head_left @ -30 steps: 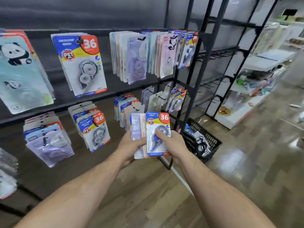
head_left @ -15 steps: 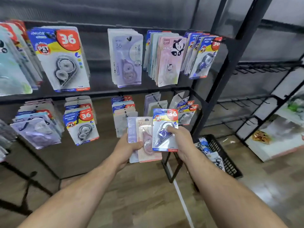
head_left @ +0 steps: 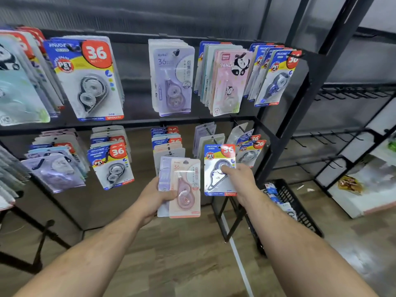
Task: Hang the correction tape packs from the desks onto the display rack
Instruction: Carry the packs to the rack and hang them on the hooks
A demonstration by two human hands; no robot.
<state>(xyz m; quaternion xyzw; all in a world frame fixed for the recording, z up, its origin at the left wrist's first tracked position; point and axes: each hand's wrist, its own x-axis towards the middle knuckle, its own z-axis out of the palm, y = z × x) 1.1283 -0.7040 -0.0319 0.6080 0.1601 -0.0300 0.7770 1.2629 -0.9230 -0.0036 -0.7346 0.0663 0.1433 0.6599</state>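
The right hand [head_left: 240, 181] pinches a blue-and-yellow "36" correction tape pack [head_left: 219, 168]. Its thumb presses the clear blister; the fingers behind the card are out of sight. It holds the pack upright in front of the display rack [head_left: 308, 103], just beside the matching packs [head_left: 250, 151] that hang at the right end of the lower bar [head_left: 137, 123].

The left hand [head_left: 156, 196] grips a small stack of packs, a pink pack [head_left: 185, 189] foremost, lower down and near the rack's middle.

The step in hand looks like hanging the blue pack with its own kind. To do it well, lift the card until its hang hole meets the peg's tip, keep it square to the peg, then slide it back against the others. Holding it lower on the card would leave the top edge free.

The held pack's hang hole is hard to make out, and the pack partly covers the peg it should go on. I cannot count the stack; a lavender card shows behind the pink one. No desk is in view, and the right forearm hides part of the black basket [head_left: 295, 202] on the floor.
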